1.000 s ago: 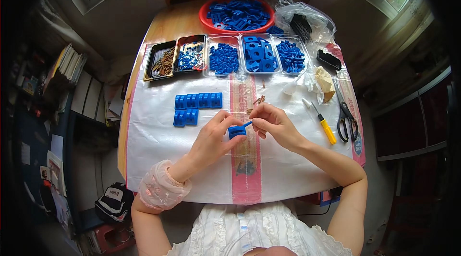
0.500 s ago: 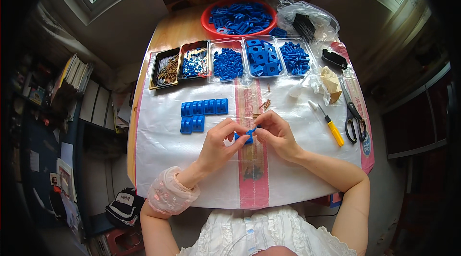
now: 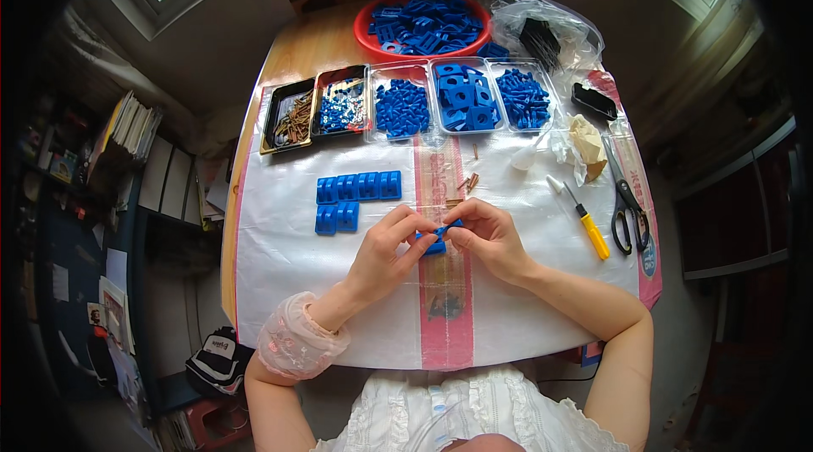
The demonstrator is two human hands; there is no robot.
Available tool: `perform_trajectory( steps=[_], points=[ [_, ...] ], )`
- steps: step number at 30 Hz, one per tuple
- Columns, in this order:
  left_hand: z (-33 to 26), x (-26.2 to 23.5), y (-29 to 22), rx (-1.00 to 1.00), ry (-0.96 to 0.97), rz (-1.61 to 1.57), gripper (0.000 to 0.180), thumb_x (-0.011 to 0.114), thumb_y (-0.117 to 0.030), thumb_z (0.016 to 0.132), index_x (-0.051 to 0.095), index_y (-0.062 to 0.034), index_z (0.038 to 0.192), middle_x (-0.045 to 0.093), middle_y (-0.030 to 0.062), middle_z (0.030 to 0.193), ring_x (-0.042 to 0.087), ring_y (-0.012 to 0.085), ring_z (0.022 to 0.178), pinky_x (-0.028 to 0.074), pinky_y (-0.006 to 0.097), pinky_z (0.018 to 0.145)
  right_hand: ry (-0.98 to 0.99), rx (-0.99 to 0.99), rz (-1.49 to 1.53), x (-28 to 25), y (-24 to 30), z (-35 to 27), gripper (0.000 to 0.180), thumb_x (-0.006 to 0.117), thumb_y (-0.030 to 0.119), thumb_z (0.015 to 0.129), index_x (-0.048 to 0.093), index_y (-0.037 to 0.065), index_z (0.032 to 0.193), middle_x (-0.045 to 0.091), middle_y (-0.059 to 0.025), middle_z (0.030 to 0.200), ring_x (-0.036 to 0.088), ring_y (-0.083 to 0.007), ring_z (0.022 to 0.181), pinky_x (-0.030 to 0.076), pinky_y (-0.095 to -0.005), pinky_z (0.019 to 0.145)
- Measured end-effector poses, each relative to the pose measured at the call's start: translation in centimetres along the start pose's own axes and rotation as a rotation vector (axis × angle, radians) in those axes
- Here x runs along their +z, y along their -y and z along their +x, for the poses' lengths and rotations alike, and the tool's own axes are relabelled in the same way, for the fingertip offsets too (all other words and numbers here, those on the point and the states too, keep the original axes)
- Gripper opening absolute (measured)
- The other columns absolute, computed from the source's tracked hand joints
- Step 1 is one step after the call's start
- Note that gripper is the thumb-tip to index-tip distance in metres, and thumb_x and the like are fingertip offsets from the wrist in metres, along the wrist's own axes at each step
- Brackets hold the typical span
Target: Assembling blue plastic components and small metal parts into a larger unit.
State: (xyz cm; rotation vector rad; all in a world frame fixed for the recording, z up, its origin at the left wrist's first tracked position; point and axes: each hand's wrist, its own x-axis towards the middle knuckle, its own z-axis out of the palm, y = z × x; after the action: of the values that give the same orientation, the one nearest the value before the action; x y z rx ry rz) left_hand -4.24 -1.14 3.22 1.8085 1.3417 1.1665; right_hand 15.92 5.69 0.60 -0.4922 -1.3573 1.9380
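Over the pink stripe of the table cover, my left hand (image 3: 388, 250) pinches a blue plastic part (image 3: 435, 247) between thumb and fingers. A small blue plastic piece (image 3: 455, 224) is gripped in the fingertips of my right hand (image 3: 487, 240), close against that part. Whether the two pieces are joined, my fingers hide. Left of my hands, several blue blocks (image 3: 357, 187) lie in two rows. Just beyond my fingertips rest a few copper-coloured pins (image 3: 472, 182).
Along the back stand a black tray of screws (image 3: 269, 132), a tray of small metal-and-blue parts (image 3: 342, 109) and clear boxes of blue parts (image 3: 400, 109). Behind them is a red basin (image 3: 362, 33). A yellow screwdriver (image 3: 595, 236) and black-handled scissors (image 3: 628, 219) lie to the right.
Both hands stay nearly in place, with the blue pieces still in the fingertips. The small piece in my right fingers has tilted slightly; the view has shifted a little.
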Motion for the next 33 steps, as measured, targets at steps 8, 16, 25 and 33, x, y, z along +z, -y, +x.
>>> perform_trajectory(
  steps=[8,16,25,33],
  points=[
    [0.03,-0.39,0.24,0.044,0.031,0.051,0.014,0.074,-0.005,0.086,0.07,-0.0042,0.099,0.061,0.0069,0.088,0.06,0.0167,0.074,0.049,0.029,0.067,-0.041,-0.029,-0.148,0.3,-0.07,-0.16,0.014,0.067,0.0,0.095,0.064,-0.001,0.109,0.068,-0.0035,0.094,0.061,-0.0058,0.079,0.05,-0.0215,0.068],
    [-0.03,-0.28,0.64,0.057,0.034,0.051,0.016,0.073,-0.002,0.086,0.07,-0.0029,0.101,0.061,0.0073,0.089,0.063,0.0175,0.075,0.051,0.03,0.068,-0.033,0.001,-0.091,0.34,0.26,-0.06,0.015,0.067,0.001,0.095,0.065,-0.002,0.11,0.069,-0.0034,0.094,0.061,-0.0052,0.078,0.049,-0.0209,0.068],
    [-0.15,-0.22,0.74,0.064,0.049,0.049,0.014,0.073,-0.002,0.087,0.07,-0.0029,0.101,0.063,0.0082,0.092,0.064,0.0198,0.078,0.052,0.031,0.07,-0.074,0.013,-0.164,0.17,-0.11,0.09,0.016,0.067,0.004,0.096,0.068,-0.002,0.111,0.069,-0.0013,0.095,0.061,-0.0045,0.081,0.049,-0.0196,0.07],
    [-0.17,-0.41,0.71,0.076,0.055,0.08,0.015,0.077,-0.01,0.084,0.071,-0.0033,0.096,0.063,0.0092,0.091,0.062,0.0261,0.087,0.05,0.035,0.076,-0.027,-0.11,-0.327,0.22,-0.41,0.07,0.02,0.068,0.0,0.093,0.068,-0.002,0.114,0.069,-0.0041,0.104,0.065,-0.0076,0.092,0.054,-0.022,0.081]
  ],
)
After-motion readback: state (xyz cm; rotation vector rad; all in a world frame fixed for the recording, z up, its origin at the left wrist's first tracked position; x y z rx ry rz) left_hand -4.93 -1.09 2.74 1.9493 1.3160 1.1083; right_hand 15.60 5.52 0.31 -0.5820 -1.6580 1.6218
